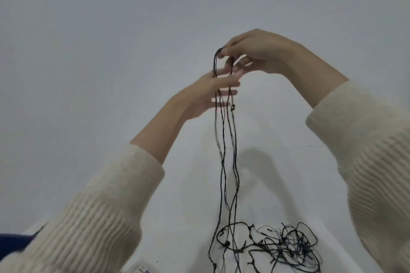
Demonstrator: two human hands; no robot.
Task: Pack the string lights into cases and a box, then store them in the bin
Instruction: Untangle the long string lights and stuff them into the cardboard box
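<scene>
Head view looks down over a pale tabletop that meets a plain grey wall behind it. Both my arms reach up and forward in cream ribbed sleeves, pushed back from the wrists. The string lights, thin dark wire with small bulbs along it, hang in several long strands from my raised hands straight down to the tabletop, where the rest lies in a loose tangled heap between my forearms, nearer my right sleeve. My right hand is highest, palm down, thumb and forefinger pinched on the top loops of the wire. My left hand sits just below it, blurred, palm open and fingers stretched toward the right, with the strands crossing in front of the fingers; it touches them but does not close around them. At the lower left edge a dark blue shape shows beside my left sleeve, and a small printed label peeks at the bottom edge.
</scene>
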